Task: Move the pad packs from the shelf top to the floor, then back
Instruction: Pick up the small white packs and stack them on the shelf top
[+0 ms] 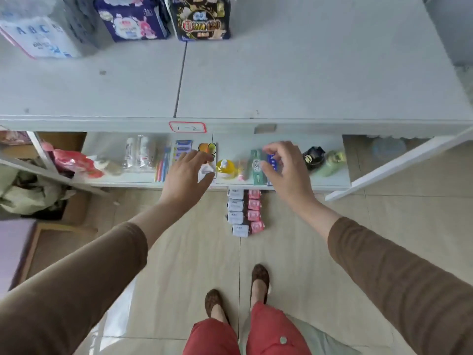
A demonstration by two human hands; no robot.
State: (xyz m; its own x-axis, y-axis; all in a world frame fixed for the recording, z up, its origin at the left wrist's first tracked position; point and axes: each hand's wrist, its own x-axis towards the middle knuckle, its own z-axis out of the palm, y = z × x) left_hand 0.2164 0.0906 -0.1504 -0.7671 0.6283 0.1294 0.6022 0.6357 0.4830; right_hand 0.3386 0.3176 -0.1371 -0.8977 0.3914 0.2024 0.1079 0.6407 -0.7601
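Observation:
Three big pad packs stand at the far left of the white shelf top (294,73): a white ABC pack (38,34), a purple pack (133,19) and a black pack (202,19). On the tiled floor below the shelf lie small pad packs in two columns, several white ones (236,212) beside several pink ones (254,211). My left hand (186,172) and my right hand (284,170) hover in front of the lower shelf, above the floor packs. Both hold nothing, and the fingers are relaxed, those of the right hand loosely curled.
The lower shelf (330,181) carries toothbrushes, a green toothpaste box (257,167), a yellow bottle (225,169), a black bottle (313,157) and a green bottle (332,162). Cardboard boxes (64,142) and a red bag (74,162) crowd the left. My feet stand on the tiles.

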